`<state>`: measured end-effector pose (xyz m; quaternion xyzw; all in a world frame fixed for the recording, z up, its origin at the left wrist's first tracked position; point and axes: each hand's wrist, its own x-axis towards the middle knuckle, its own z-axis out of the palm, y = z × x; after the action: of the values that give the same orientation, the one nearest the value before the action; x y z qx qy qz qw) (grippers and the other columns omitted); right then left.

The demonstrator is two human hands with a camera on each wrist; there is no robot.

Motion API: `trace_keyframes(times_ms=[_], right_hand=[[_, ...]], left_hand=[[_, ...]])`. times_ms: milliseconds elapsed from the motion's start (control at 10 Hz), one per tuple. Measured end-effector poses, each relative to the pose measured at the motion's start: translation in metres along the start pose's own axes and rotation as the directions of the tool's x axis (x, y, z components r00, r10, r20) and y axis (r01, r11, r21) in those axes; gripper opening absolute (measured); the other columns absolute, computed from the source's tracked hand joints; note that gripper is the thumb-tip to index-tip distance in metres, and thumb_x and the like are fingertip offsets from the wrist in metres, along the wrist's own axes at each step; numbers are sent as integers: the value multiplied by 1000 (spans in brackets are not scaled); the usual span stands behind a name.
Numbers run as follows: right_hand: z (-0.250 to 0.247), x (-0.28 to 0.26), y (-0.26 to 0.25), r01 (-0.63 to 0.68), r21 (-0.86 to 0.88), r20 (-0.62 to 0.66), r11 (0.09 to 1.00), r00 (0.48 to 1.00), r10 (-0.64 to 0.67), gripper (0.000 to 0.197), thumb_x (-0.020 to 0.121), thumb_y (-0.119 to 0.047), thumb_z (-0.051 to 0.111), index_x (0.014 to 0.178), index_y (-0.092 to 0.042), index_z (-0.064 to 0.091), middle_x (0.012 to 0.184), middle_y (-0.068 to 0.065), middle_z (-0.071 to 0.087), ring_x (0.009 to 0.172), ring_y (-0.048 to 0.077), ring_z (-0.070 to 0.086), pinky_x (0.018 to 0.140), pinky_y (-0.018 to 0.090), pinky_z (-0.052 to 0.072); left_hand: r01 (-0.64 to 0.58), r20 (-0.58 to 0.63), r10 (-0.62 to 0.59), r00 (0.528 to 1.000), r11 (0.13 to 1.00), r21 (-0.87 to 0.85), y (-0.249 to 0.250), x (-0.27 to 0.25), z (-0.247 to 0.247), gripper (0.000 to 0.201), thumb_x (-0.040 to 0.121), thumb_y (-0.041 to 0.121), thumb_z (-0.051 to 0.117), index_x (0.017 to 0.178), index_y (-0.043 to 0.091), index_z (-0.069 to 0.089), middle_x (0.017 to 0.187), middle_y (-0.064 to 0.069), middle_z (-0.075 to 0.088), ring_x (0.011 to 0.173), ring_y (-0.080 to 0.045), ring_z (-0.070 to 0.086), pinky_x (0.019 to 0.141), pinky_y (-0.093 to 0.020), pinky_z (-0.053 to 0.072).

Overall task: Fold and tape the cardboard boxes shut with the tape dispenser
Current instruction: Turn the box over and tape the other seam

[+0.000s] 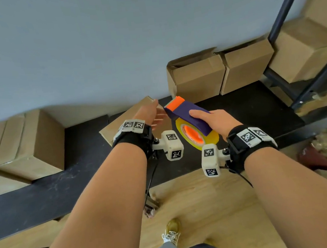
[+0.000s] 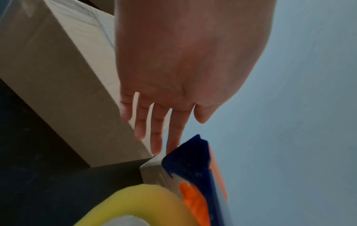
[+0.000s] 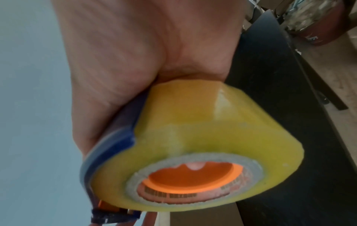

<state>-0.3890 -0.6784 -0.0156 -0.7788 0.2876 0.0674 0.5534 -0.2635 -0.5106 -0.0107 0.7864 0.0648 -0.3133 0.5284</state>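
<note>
My right hand (image 1: 214, 121) grips a purple and orange tape dispenser (image 1: 188, 115) from above, with its yellow tape roll (image 1: 197, 135) hanging below the palm. In the right wrist view the tape roll (image 3: 193, 130) fills the frame under my right hand (image 3: 144, 45). My left hand (image 1: 154, 115) is held flat with straight, spread fingers beside the dispenser's orange front end. The left hand (image 2: 173, 76) has its index fingertip at the tip of the tape dispenser (image 2: 193, 165). Both hands hover over a closed cardboard box (image 1: 118, 126) on the black surface (image 1: 248, 111); the same box (image 2: 67, 76) shows in the left wrist view.
Against the wall stands an open-flapped box (image 1: 196, 78) with a closed box (image 1: 247, 64) beside it. A dark metal shelf (image 1: 286, 10) at the right holds more boxes (image 1: 307, 46). Stacked boxes (image 1: 29, 146) sit at the left. Below is wooden floor with my shoe (image 1: 172, 232).
</note>
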Motion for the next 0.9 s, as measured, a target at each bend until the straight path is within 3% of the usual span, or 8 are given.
trace_keyframes(times_ms=[200, 300, 400, 500, 600, 700, 800, 900], right_hand=[[5, -6, 2, 13, 31, 46, 999, 999, -15, 53, 76, -65, 67, 91, -14, 74, 88, 7, 75, 91, 28, 70, 89, 39, 51], [4, -9, 3, 15, 43, 79, 999, 997, -18, 56, 73, -67, 68, 94, -15, 74, 90, 6, 76, 93, 27, 70, 94, 41, 50], [2, -14, 3, 16, 17, 117, 1000, 993, -18, 55, 75, -66, 66, 96, -16, 71, 94, 6, 75, 95, 26, 69, 96, 41, 50], [1, -18, 3, 19, 4, 134, 1000, 991, -20, 55, 75, -67, 66, 97, -16, 71, 95, 6, 74, 95, 26, 69, 98, 43, 50], [-1, -23, 4, 13, -2, 123, 1000, 992, -12, 56, 74, -67, 66, 96, -16, 71, 94, 5, 74, 95, 26, 69, 97, 42, 50], [-2, -25, 5, 3, -32, 113, 999, 994, 1, 63, 73, -70, 66, 96, -11, 71, 94, 8, 74, 94, 29, 69, 98, 45, 51], [-2, -28, 7, -6, -64, 92, 998, 996, 12, 65, 73, -69, 66, 98, -9, 69, 95, 11, 73, 94, 30, 69, 97, 45, 51], [-5, -32, 9, 3, -145, 72, 989, 997, 7, 64, 77, -68, 63, 98, -8, 67, 95, 12, 72, 91, 28, 67, 88, 38, 51]], left_hand=[[58, 61, -54, 997, 997, -58, -2, -2, -2, 41, 95, 49, 47, 83, 15, 69, 76, 1, 73, 85, -21, 66, 105, -44, 40], [74, 109, -50, 993, 970, -232, -10, 1, -5, 23, 95, 34, 55, 85, 15, 64, 81, -4, 68, 86, -23, 62, 98, -41, 46], [98, 170, -40, 985, 934, -344, -18, -6, -7, 19, 100, 18, 44, 86, 9, 54, 74, -6, 66, 75, -21, 58, 75, -32, 48], [89, 169, -38, 985, 949, -303, -18, -14, -6, 18, 97, 5, 42, 82, 5, 51, 54, -4, 66, 71, -21, 57, 72, -32, 49], [85, 95, -70, 993, 982, -169, -21, -14, -7, 10, 94, 8, 51, 86, 9, 56, 80, -5, 62, 71, -17, 60, 79, -31, 51], [39, 32, -40, 999, 999, 27, -17, -15, -6, 14, 95, 10, 51, 81, 13, 55, 74, 2, 59, 66, -10, 56, 74, -25, 48], [32, 39, -38, 999, 991, 133, -9, -20, 0, 34, 102, 9, 36, 70, 9, 47, 59, -2, 50, 52, -11, 45, 53, -19, 37], [8, 18, -11, 1000, 986, 165, -7, -20, 8, 36, 103, 7, 36, 68, 8, 45, 68, -7, 44, 57, -14, 40, 56, -21, 36]])
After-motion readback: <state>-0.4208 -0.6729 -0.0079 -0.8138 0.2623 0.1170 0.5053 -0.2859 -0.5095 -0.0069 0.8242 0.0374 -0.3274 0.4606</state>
